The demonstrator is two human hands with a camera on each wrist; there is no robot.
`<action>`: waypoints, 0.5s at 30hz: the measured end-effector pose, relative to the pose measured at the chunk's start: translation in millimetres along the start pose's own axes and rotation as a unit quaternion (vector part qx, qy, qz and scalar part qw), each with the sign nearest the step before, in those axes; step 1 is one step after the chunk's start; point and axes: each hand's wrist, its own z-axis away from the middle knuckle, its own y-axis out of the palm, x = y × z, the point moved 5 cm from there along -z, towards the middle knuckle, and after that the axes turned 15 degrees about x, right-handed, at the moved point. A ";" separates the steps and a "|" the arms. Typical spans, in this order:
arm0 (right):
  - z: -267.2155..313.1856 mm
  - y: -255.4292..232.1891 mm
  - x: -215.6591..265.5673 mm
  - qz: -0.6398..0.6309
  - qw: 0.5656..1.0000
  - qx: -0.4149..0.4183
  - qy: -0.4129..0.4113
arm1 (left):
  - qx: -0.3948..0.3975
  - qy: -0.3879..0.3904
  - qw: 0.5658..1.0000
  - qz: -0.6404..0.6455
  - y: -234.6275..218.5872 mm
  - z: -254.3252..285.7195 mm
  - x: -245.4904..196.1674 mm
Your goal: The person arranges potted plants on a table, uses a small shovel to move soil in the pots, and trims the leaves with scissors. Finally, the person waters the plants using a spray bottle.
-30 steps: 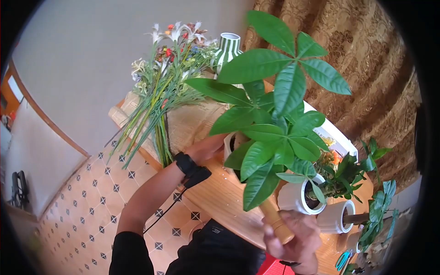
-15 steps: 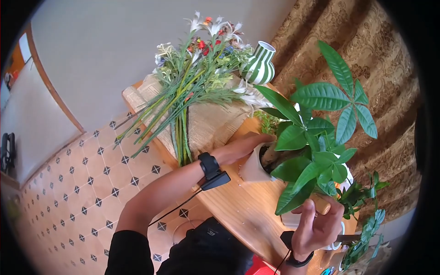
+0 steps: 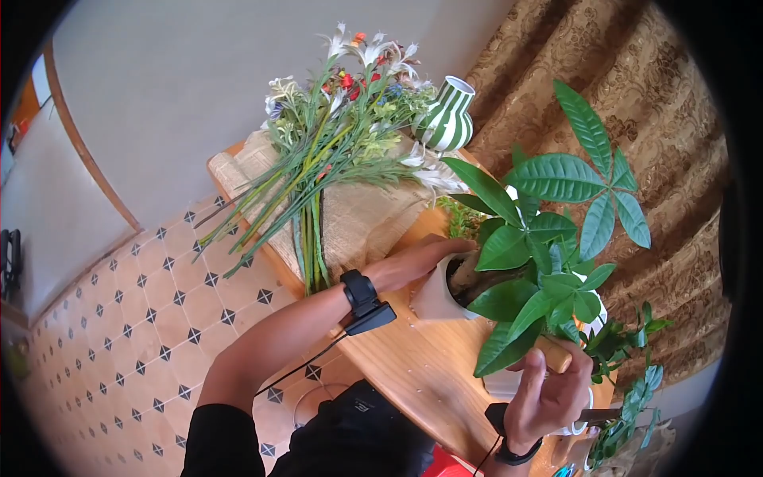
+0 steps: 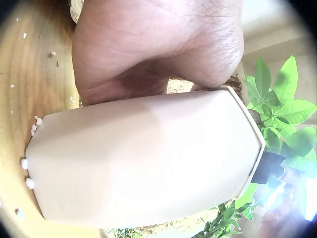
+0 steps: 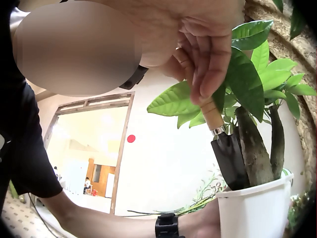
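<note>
My left hand [image 3: 421, 258] grips the side of a white plant pot [image 3: 437, 296], which fills most of the left wrist view. A money tree with broad green leaves [image 3: 505, 248] grows in it on thick trunks [image 5: 257, 153]. In my right hand [image 3: 548, 397] is a small hand trowel [image 5: 230, 158], held by its wooden handle [image 3: 554, 354] above the pot. Its black blade points down inside the rim, close beside a trunk, in the right wrist view. The blade's tip is hidden by the pot wall. Leaves hide part of the blade in the head view.
Artificial flowers [image 3: 318, 159] lie on brown paper [image 3: 369, 219] at the table's far left. A green-and-white striped vase [image 3: 447, 119] stands behind them. More potted plants [image 3: 628, 429] crowd the right side. White granules [image 4: 29, 183] dot the wooden table [image 3: 397, 350] around the pot.
My right hand has raised the trowel from the table's near right side and brought its blade into the pot. The left hand stays on the pot. Little differs over the last half second.
</note>
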 end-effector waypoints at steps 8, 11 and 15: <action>6.9 -3.1 -6.1 0.007 0.998 -0.005 0.054 | -0.052 -0.006 0.999 0.006 18.6 16.2 -27.7; 1.9 -8.5 -3.6 0.051 0.999 0.007 -0.017 | -0.056 -0.009 0.998 0.006 19.5 16.6 -27.0; 11.5 -9.3 -12.7 0.029 0.999 -0.016 0.041 | -0.050 0.000 0.999 -0.019 20.6 17.3 -30.9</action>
